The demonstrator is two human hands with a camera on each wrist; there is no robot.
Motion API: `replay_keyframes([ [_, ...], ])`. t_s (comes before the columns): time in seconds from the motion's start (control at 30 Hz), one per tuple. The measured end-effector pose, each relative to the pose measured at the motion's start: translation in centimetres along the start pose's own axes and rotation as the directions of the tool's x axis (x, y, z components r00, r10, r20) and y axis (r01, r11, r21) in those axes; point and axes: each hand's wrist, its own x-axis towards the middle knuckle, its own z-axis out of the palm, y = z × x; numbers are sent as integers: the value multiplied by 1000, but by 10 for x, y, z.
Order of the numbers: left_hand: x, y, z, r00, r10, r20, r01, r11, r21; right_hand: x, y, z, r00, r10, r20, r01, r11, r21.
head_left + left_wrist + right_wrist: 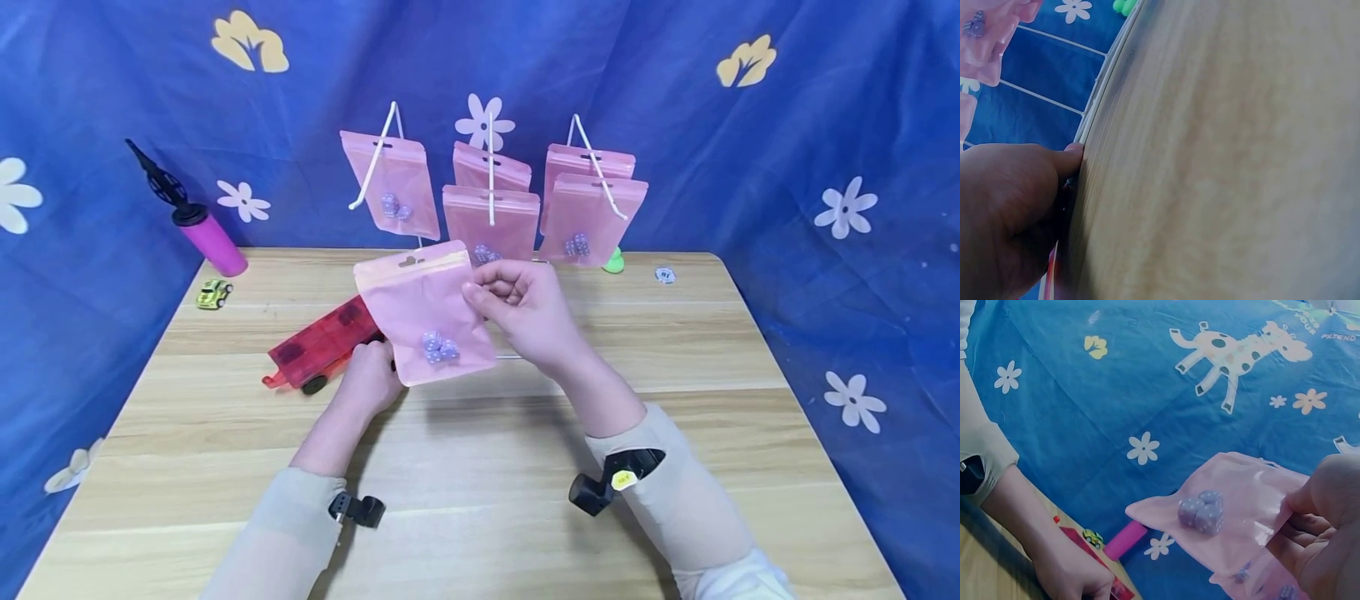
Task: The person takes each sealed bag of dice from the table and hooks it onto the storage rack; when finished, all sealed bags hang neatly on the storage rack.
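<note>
My right hand [534, 312] pinches the right edge of a pink zip bag [420, 304] between thumb and fingers, in front of a white wire rack [373, 165]. Several purple dice [440, 347] lie at the bottom of that bag, larger in the right wrist view [1201, 512]. Low on the table, my left hand [371, 379] sits beside a red toy trailer [322, 333], its fingers partly hidden by the bag. The left wrist view shows the left thumb [1071, 159] pressed on the rack's bottom wire, fingers curled below. More pink bags [491, 218] hang from the rack's prongs.
At the back left stand a magenta hand pump [213, 242] and a small yellow-green toy car [214, 294]. A bright green object [614, 262] and a round chip [665, 275] lie at the back right. Blue flowered cloth [847, 100] surrounds the wooden table [712, 350].
</note>
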Motion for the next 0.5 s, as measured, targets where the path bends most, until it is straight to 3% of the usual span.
replay_keyframes([
  [0.13, -1, 2, -1, 998, 55, -12, -55, 998, 28, 5, -5, 8, 999, -43, -10, 44, 999, 21],
  [0.27, 0, 7, -3, 999, 0, -34, -4, 992, -129, 10, -11, 16, 996, -84, -15, 85, 995, 44],
  [0.37, 4, 8, -1, 998, -48, -34, 36, 956, -290, 14, -15, 22, 995, -103, -19, 104, 992, 73],
  [0.5, 4, 7, 1, 999, -8, -33, -1, 962, -273, 21, -18, 31, 993, -114, -17, 115, 987, 114],
])
